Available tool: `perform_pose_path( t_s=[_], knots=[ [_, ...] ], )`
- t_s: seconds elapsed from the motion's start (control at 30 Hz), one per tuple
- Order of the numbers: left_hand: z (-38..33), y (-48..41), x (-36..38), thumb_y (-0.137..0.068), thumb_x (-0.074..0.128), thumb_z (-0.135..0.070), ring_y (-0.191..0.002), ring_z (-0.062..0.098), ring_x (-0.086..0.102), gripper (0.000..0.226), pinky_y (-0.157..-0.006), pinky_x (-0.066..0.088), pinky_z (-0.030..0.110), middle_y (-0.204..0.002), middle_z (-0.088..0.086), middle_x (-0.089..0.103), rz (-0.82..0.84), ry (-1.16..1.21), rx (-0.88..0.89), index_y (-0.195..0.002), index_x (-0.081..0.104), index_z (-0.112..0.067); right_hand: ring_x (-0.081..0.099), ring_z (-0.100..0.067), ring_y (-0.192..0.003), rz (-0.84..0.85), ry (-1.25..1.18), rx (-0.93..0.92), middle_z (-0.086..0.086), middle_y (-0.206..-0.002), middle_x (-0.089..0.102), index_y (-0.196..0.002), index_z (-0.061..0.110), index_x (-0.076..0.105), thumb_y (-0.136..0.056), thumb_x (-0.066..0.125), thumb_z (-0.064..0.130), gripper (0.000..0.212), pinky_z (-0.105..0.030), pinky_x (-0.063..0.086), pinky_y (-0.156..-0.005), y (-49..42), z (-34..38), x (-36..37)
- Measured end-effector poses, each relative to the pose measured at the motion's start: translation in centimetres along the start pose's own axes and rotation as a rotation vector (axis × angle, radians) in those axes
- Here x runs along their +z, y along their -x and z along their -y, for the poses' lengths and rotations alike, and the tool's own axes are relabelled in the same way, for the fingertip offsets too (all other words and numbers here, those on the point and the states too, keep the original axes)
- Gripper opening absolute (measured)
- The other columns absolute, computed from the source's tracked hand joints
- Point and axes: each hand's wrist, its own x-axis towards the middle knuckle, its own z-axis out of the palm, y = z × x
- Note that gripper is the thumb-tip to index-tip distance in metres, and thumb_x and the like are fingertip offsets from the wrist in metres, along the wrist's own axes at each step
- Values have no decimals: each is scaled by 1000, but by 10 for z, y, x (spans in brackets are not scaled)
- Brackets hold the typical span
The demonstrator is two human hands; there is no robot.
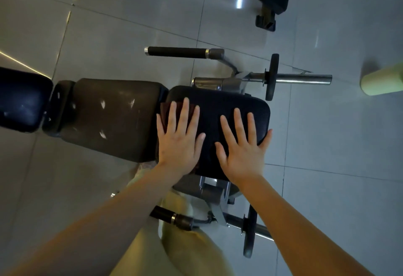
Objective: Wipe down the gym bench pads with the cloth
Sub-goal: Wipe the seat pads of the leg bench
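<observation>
Floor: glossy grey tiles, dim gym light.
Cloth: reddish-brown cloth on L end of black pad, mostly hidden under left hand.
Left hand: flat, fingers straight & spread, pressing down on cloth.
Right hand: right hand flat on bare pad just beside, fingers spread, holds nothing.
Next pad: worn brown pad w/ pale scuffs, L of black pad; dark blue pad beyond.
Frame: weight plate on steel bar behind the pad.
</observation>
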Motion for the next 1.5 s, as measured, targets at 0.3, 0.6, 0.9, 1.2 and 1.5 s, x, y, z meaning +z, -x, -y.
perform_pose_path(
  t_s=[0.3,0.6,0.9,1.2,1.5],
  knots=[
    [3,-55,-10,-91,14,-39,-150,36,9,66,-114,16,64,-164,8,15,24,26,-58,-154,27,-24,-4,-26,-152,-15,18,3,1,-166,2,-155,36,3,-98,18,56,63,-71,5,-113,-1,-1,4],
    [17,54,12,-92,35,-23,-150,34,14,62,-115,26,58,-162,10,20,-41,16,231,-153,28,-17,-2,-28,-152,-24,19,-9,-1,-166,4,-156,33,9,-97,17,56,64,-72,9,-112,-2,0,6],
    [14,-49,-5,-94,25,-32,-150,33,12,63,-120,16,55,-163,12,19,-42,42,108,-155,23,-13,-1,-29,-152,-45,30,-16,-1,-166,3,-156,33,5,-98,19,55,64,-72,7,-111,-2,-1,8],
    [-2,30,7,-89,28,-28,-151,31,10,69,-117,26,55,-163,14,14,-11,43,131,-153,16,-6,-7,-27,-152,-37,29,-5,1,-163,-11,-154,35,-4,-97,14,57,64,-71,4,-113,-3,-1,9],
    [-18,24,11,-87,35,-29,-150,33,15,68,-117,23,59,-162,12,21,19,36,173,-152,29,-9,2,-27,-152,-66,-5,-14,-3,-166,9,-156,33,13,-97,21,54,63,-66,0,-114,-3,-3,6]
  ],
)
